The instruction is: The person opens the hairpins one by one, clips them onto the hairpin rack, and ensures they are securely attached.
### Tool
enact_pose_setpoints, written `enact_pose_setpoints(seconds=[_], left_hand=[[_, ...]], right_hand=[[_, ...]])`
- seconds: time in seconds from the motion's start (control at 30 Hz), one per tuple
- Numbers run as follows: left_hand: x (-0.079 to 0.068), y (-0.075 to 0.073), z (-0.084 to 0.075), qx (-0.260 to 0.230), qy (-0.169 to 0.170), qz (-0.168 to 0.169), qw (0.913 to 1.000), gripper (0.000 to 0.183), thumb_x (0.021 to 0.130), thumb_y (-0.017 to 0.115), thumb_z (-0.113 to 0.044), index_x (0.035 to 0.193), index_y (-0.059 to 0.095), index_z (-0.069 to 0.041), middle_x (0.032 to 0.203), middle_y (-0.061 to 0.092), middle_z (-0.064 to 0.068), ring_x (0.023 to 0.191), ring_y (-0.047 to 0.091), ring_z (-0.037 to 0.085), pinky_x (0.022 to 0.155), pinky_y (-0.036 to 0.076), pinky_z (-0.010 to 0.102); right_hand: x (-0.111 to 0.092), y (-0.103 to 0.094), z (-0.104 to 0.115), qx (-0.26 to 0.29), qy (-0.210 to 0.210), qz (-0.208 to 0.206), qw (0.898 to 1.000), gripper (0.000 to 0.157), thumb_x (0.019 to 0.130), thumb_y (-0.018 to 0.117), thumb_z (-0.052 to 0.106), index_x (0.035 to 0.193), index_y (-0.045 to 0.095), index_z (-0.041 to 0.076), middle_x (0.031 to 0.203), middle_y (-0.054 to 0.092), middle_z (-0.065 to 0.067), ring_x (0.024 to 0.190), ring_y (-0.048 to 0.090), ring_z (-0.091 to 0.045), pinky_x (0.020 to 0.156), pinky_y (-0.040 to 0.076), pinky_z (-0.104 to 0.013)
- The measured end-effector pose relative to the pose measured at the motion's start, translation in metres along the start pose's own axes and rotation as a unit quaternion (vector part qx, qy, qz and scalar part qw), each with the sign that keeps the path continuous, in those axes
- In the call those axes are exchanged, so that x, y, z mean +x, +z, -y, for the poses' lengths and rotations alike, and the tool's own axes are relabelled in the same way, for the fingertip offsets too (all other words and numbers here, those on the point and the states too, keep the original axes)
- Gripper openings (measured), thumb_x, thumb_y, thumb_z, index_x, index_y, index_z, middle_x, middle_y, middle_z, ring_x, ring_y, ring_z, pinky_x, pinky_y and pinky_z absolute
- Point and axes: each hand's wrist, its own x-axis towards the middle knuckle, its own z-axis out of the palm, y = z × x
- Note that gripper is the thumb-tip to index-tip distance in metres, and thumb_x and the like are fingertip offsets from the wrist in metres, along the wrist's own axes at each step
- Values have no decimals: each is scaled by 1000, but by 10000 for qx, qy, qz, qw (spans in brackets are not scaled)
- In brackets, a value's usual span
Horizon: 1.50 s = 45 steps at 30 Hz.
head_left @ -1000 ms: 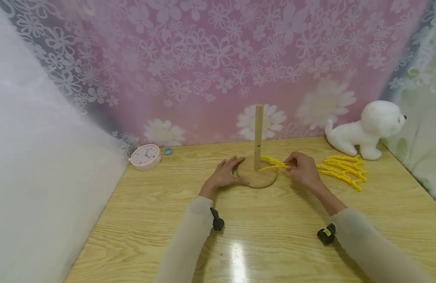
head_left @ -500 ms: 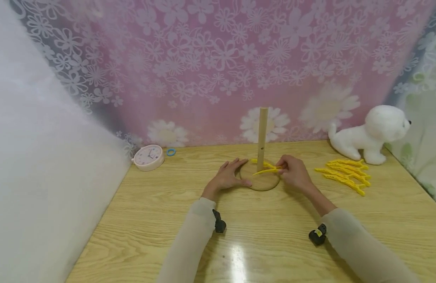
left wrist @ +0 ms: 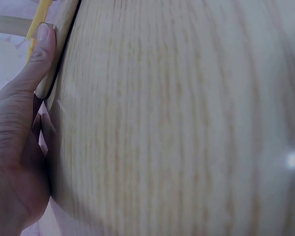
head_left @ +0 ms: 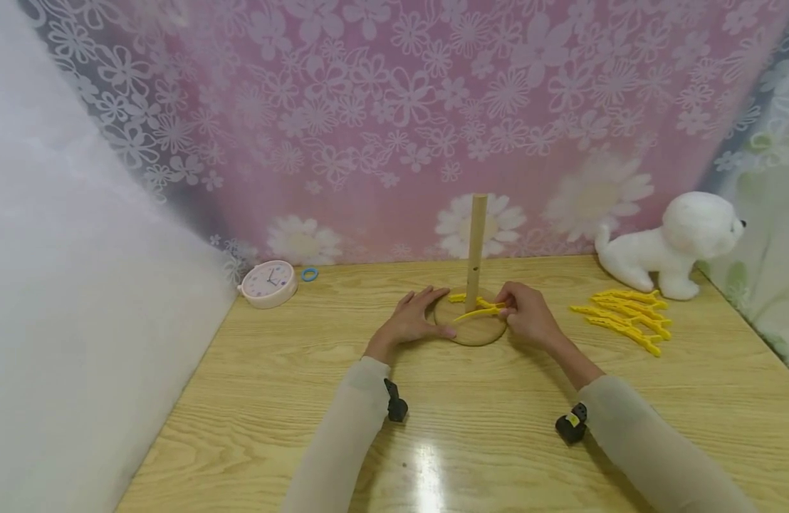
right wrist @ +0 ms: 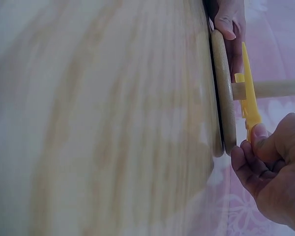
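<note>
A round wooden base (head_left: 481, 336) with an upright wooden post (head_left: 476, 246) stands on the table. My left hand (head_left: 407, 322) holds the left side of the base, with the thumb over its top face and the fingers along its far rim. Between thumb and fingers, my right hand (head_left: 528, 313) pinches the handle end of a yellow hair clip (right wrist: 250, 103). The clip's spread arms pass on either side of the post, low over the base. In the right wrist view, the right fingertips (right wrist: 236, 153) are right at the base's edge.
Several more yellow hair clips (head_left: 628, 317) lie in a group to the right. Behind them sits a white plush dog (head_left: 676, 239). A pale round clock (head_left: 268, 283) and a small blue ring (head_left: 310, 274) are at the back left, before a pink floral curtain (head_left: 382, 142).
My right hand has moved left with the clip, bringing its arms from the post's right side to around the post. The left hand keeps its hold on the base.
</note>
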Motion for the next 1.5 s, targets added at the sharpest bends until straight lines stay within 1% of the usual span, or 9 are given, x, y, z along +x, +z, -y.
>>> enact_pose_setpoints(seconds=[0.23,0.47,0.63,0.8,0.97,1.17,1.27,1.4,1.5], left_hand=[[0,0,0,11,103,7,9999,99,83,85,-54,164,33,-32,173,20,5,162,5,23,130,1,45],[2,0,1,92,123,-1,9999,98,83,84,-55,164,33,-33,173,22,4,161,9,19,130,0,42],[3,-1,1,118,138,-13,9998,98,84,84,-55,165,33,-33,173,22,5,161,9,20,130,0,43],[1,-2,-1,184,136,20,9997,98,85,83,-55,165,32,-31,173,21,5,161,8,22,130,1,43],[1,-1,-1,229,183,6,9996,98,85,83,-55,165,32,-31,173,21,5,161,9,21,130,1,44],[3,4,5,242,224,-33,9995,97,85,82,-57,165,33,-32,173,22,7,161,10,23,130,1,44],[2,5,7,185,221,-3,9996,97,85,82,-56,165,32,-32,173,22,7,161,9,24,130,1,44],[1,5,6,162,205,-5,9997,97,85,82,-57,165,32,-33,173,21,6,162,7,25,130,3,46],[1,3,3,155,176,-44,9997,97,84,82,-57,165,32,-34,173,21,5,162,5,27,130,4,47]], right_hand=[[1,0,1,66,-98,38,9999,22,85,61,-19,98,68,-2,95,69,-20,81,64,-28,72,56,-43],[1,0,5,20,-195,82,9998,18,89,62,-17,100,67,-3,98,68,-21,83,64,-29,76,56,-47],[1,-1,7,-37,-316,244,9992,18,92,61,-15,105,67,-4,104,67,-22,89,64,-32,81,57,-52],[-3,-4,4,43,-99,444,9990,17,97,64,-8,113,68,-3,114,67,-24,98,67,-38,83,59,-53],[-7,-7,2,383,211,573,9974,24,101,64,-1,125,65,-3,125,65,-26,103,68,-39,81,61,-49],[-15,-13,0,574,422,615,9956,43,103,66,9,143,56,-1,134,63,-26,108,67,-39,90,58,-53],[-24,-21,-1,824,473,636,9934,48,104,66,12,147,51,-1,137,61,-27,110,67,-41,89,59,-47],[-38,-39,-2,1499,562,833,9836,55,107,62,14,155,42,-2,144,54,-32,112,68,-41,85,62,-39],[-49,-55,-5,2105,694,1057,9694,61,109,58,17,161,32,-2,149,47,-36,112,69,-37,87,63,-40]])
